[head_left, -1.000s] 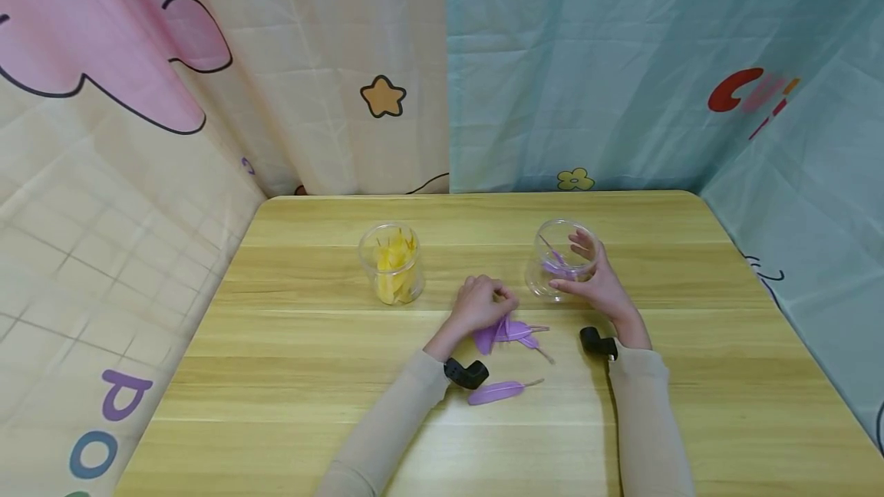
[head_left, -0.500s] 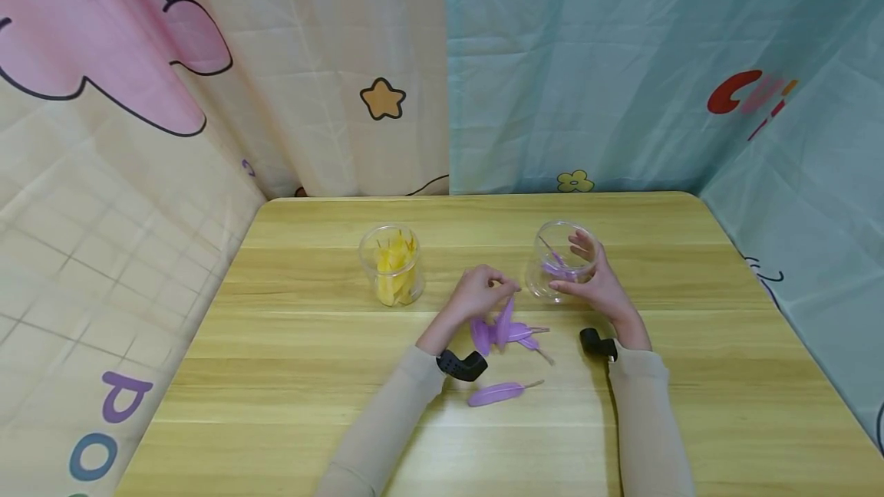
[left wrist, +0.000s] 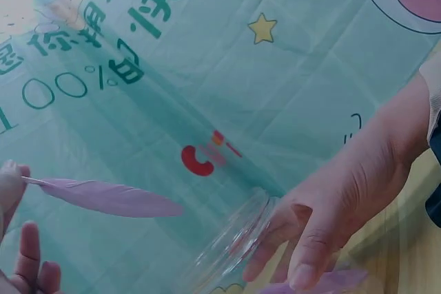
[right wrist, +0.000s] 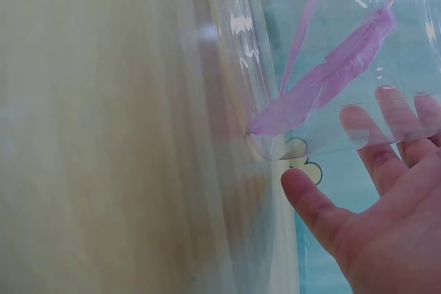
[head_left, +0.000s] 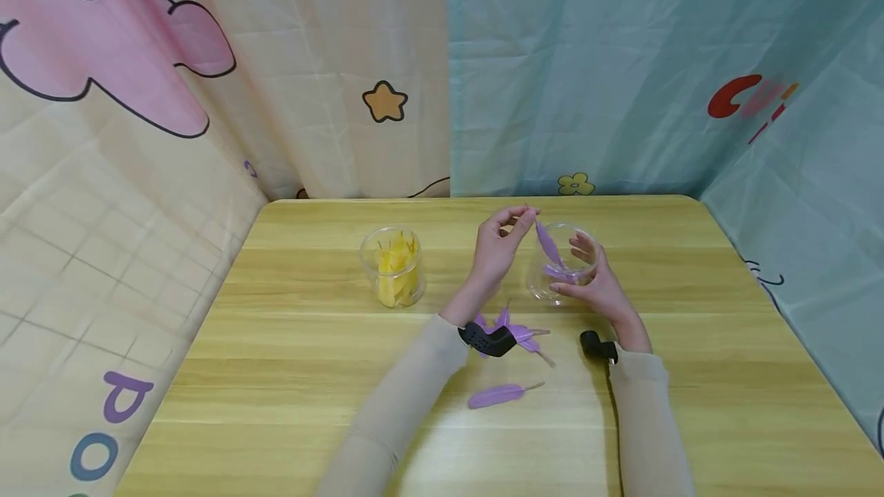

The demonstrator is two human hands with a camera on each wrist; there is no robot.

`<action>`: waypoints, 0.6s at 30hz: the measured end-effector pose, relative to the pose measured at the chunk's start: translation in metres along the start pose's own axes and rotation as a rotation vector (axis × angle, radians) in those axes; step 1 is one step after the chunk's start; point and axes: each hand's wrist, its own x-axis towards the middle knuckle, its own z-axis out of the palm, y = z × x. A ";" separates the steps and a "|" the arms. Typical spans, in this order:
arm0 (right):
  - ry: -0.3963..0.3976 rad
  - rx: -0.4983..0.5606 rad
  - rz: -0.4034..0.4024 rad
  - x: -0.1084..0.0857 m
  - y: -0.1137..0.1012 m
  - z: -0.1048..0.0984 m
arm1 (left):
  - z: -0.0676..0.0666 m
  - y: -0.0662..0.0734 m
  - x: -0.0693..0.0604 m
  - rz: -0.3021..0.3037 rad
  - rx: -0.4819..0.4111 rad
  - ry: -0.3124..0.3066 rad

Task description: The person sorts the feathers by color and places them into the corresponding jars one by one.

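Note:
My left hand (head_left: pixel 497 250) pinches a purple feather (head_left: pixel 549 245) by its quill, above the right-hand clear jar (head_left: pixel 537 284). The feather's vane points down over the jar's mouth; in the left wrist view the pinched feather (left wrist: pixel 110 197) lies nearly level. My right hand (head_left: pixel 606 290) holds that jar from its right side, thumb in front and fingers behind. Through the jar's wall in the right wrist view, a purple feather (right wrist: pixel 331 80) leans inside with a thinner one beside it. Several loose purple feathers (head_left: pixel 522 334) lie on the table, partly hidden by my left wrist.
A second clear jar (head_left: pixel 367 265) on the left contains several yellow feathers (head_left: pixel 398 271). One purple feather (head_left: pixel 497 396) lies apart, nearer to me. Printed curtains (head_left: pixel 511 98) stand behind the wooden table (head_left: pixel 290 374) and at its sides.
My left hand has lifted a purple feather from the pile and carried it up and right to the right-hand jar's mouth. My right hand has stayed on the jar.

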 end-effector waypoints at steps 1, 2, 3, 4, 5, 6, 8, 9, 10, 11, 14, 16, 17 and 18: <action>0.000 -0.001 -0.001 0.000 0.000 0.000 | 0.004 -0.001 0.003 0.035 -0.010 0.031; 0.000 0.002 -0.004 0.000 0.000 -0.001 | 0.008 -0.003 0.005 0.065 -0.014 0.055; -0.001 0.004 -0.004 0.001 0.000 -0.001 | 0.011 -0.005 0.007 0.089 -0.009 0.071; -0.002 0.010 -0.002 0.000 0.000 -0.001 | 0.014 -0.008 0.008 0.106 0.002 0.078; -0.002 0.016 -0.002 0.000 0.000 0.000 | 0.018 -0.011 0.009 0.115 0.017 0.079; -0.003 0.017 -0.001 -0.001 0.000 0.000 | 0.021 -0.014 0.008 0.116 0.031 0.078; -0.003 0.016 0.001 -0.001 0.000 0.000 | 0.025 -0.021 0.006 0.108 0.074 0.062; -0.005 0.014 0.002 -0.001 0.000 0.000 | 0.026 -0.024 0.004 0.100 0.098 0.052; -0.005 0.010 0.001 -0.001 -0.001 0.000 | 0.028 -0.028 0.002 0.092 0.121 0.038; -0.004 0.004 0.001 -0.001 -0.001 0.000 | 0.028 -0.031 0.000 0.082 0.142 0.023; -0.006 -0.011 0.001 -0.001 0.001 0.000 | 0.028 -0.038 -0.007 0.053 0.213 -0.021; -0.006 -0.014 -0.005 0.000 0.004 -0.001 | 0.025 -0.041 -0.010 0.030 0.253 -0.049; -0.005 -0.011 -0.008 0.001 0.007 -0.001 | 0.023 -0.042 -0.012 0.016 0.264 -0.062; -0.003 -0.010 -0.011 0.003 0.010 -0.001 | 0.021 -0.042 -0.014 0.006 0.273 -0.075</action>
